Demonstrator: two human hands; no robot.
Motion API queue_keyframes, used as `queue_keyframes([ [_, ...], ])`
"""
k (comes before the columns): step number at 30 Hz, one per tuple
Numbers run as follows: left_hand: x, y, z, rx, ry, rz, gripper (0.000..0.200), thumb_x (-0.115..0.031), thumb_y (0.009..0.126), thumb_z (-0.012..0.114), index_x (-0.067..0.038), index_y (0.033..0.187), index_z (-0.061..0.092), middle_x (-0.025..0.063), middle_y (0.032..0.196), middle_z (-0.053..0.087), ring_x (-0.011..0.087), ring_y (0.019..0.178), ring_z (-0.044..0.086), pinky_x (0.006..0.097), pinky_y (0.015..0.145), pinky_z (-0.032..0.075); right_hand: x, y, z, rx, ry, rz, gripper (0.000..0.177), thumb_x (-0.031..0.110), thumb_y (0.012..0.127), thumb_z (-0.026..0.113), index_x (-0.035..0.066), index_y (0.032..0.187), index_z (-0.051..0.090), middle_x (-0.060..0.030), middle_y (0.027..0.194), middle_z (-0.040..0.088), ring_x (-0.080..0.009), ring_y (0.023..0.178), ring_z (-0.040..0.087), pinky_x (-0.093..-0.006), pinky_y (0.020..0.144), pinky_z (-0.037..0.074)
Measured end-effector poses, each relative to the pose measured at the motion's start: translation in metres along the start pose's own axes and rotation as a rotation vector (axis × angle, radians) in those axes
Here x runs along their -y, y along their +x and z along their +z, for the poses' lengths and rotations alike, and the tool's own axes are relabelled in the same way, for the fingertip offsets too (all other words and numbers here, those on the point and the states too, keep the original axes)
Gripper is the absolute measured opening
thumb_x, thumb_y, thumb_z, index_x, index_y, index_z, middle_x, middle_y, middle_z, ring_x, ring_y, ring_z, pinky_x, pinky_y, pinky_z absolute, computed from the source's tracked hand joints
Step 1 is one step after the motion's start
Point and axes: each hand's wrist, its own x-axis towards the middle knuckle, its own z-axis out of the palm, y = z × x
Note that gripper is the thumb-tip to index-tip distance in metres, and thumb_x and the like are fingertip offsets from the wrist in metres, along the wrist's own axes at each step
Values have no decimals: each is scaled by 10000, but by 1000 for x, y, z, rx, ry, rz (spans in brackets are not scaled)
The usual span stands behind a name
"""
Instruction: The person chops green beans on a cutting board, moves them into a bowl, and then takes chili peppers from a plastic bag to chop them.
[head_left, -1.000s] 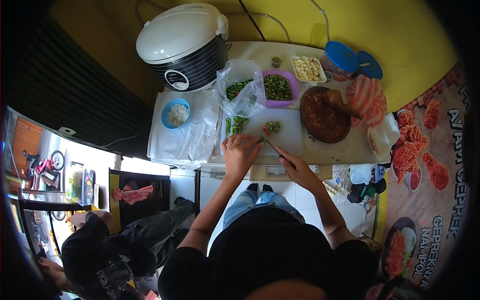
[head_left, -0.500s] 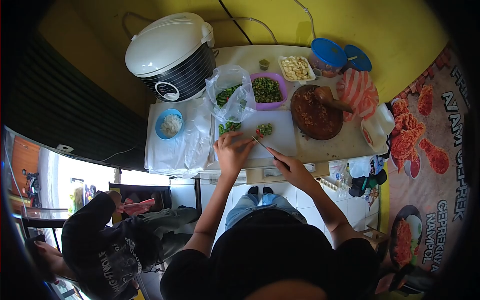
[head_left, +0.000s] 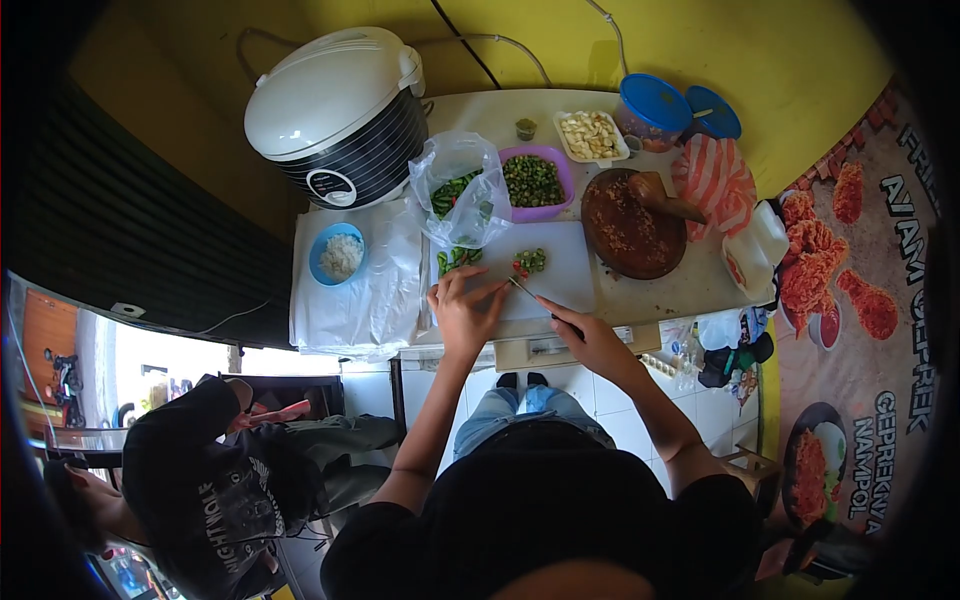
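My right hand (head_left: 583, 335) is closed round the dark handle of a knife (head_left: 523, 289), its blade pointing up-left over the white cutting board (head_left: 567, 270). At the board's lower middle, my left hand (head_left: 466, 306) has its fingertips pinched near the blade tip, on something too small to make out. Cut green and red pieces (head_left: 529, 262) lie just above the blade. Whole green chillies (head_left: 458, 258) rest on the board's left part, beyond my left fingers. Behind the board are a clear plastic bag (head_left: 462, 200) of chillies and a purple tub (head_left: 540, 211) of chopped green pieces.
A rice cooker (head_left: 330, 110) and a blue bowl (head_left: 318, 262) of rice stand left. To the right are a stone mortar (head_left: 625, 240) with a pestle (head_left: 668, 200), a striped bag (head_left: 718, 185) and blue-lidded tubs (head_left: 655, 100). A person (head_left: 210, 470) is at lower left.
The knife and my right hand have shifted very slightly right. The person at lower left has moved a little. My left hand stays in nearly the same place.
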Motion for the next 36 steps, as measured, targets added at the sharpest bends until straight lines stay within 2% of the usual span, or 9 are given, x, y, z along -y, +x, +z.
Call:
queue_keyframes([
  [3,0,-1,-2,4,-3,-18,122,-257,730,820,-206,839,806,-17,1082,662,200,1121,554,404,934,325,-3,3,-1,11,-7,8,442,187,1014,501,245,1451,482,-156,917,655,-200,711,556,-304,791,484],
  [6,-4,2,-3,13,-12,-50,120,-265,733,823,-196,830,805,-15,1093,648,216,1127,557,401,981,314,-10,8,-1,5,28,-56,446,179,1011,501,244,1452,482,-133,895,646,-187,715,551,-305,784,483],
  [9,-3,2,-3,6,-19,-47,119,-266,734,822,-197,830,805,-11,1091,636,222,1125,555,407,987,312,0,11,-6,61,12,38,436,144,1015,495,169,1451,485,-89,927,607,-120,788,474,-266,813,448],
  [12,-3,2,-2,-5,-17,-51,123,-258,716,826,-203,824,807,-12,1075,638,209,1140,548,420,961,311,4,13,-7,69,23,37,445,144,1014,498,188,1456,478,-88,873,579,-125,778,478,-267,805,451],
  [15,-2,1,-1,-9,-17,-65,118,-261,716,827,-203,816,807,-9,1068,629,217,1135,546,422,974,309,-3,18,-3,24,-17,-36,456,183,1009,502,264,1457,473,-120,804,608,-183,668,533,-317,726,480],
  [21,-5,-1,-1,-13,32,-79,132,-287,739,825,-193,831,809,-5,1069,611,228,1136,521,404,991,312,0,23,-2,51,-65,20,457,189,1011,497,286,1457,471,-123,780,607,-201,624,538,-334,684,483],
  [24,-4,-1,-1,-16,35,-66,131,-291,742,826,-193,827,810,-6,1070,606,227,1134,516,402,989,312,-7,14,-2,20,-72,-27,456,192,1011,493,293,1456,471,-145,781,611,-221,616,558,-341,680,487],
  [30,-3,0,-1,-20,5,-55,116,-287,723,821,-225,820,809,-5,1052,608,221,1121,532,430,999,297,7,7,-4,33,-131,85,456,200,1010,490,288,1457,466,-177,811,632,-286,632,598,-376,686,497],
  [36,-3,-1,-1,-33,6,-49,114,-286,731,816,-220,824,807,-3,1070,610,219,1117,535,431,988,297,-3,21,4,-3,-86,-10,459,195,1011,490,287,1459,462,-176,874,649,-293,708,620,-373,747,501],
])
